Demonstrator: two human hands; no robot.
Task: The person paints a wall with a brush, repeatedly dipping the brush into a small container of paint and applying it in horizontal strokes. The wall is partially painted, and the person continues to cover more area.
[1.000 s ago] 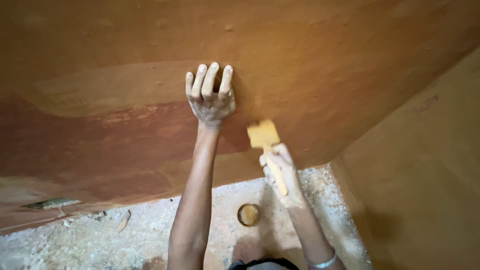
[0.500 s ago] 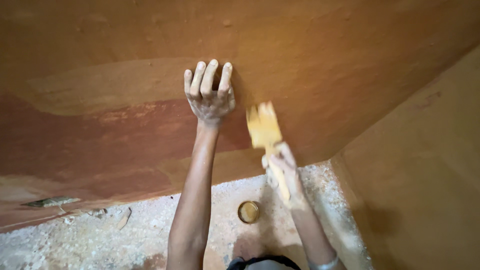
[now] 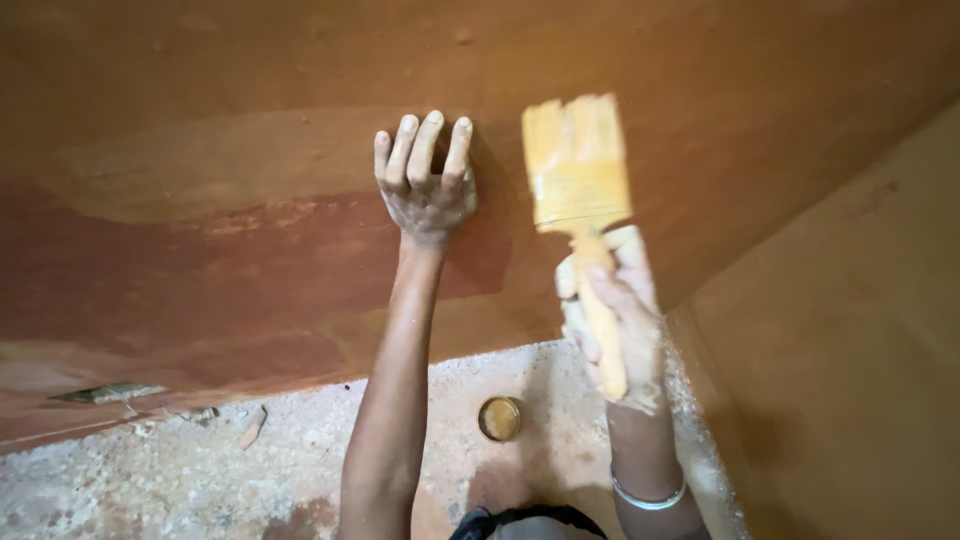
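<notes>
Left hand: the left hand point(image 3: 425, 185) is pressed against the reddish-brown wall point(image 3: 200, 150), fingers curled and close together with the tips on the surface; it has hold of nothing.
Right hand: the right hand point(image 3: 610, 320) is wrapped tight round the handle of a wide paintbrush point(image 3: 580, 190), coated in yellowish paint.
Paintbrush: held upright just right of the left hand, bristles up and blurred; whether they touch the wall cannot be told.
Wrist: a thin metal bangle point(image 3: 648, 495) sits on the right wrist.
Wall: darker, wetter-looking red low on the left, paler orange above and on the side wall at right.
Floor: a small round tin point(image 3: 499, 418) stands on the speckled floor point(image 3: 200, 480) between the two forearms; a flat tool point(image 3: 105, 393) and scraps lie far left at the wall's foot.
</notes>
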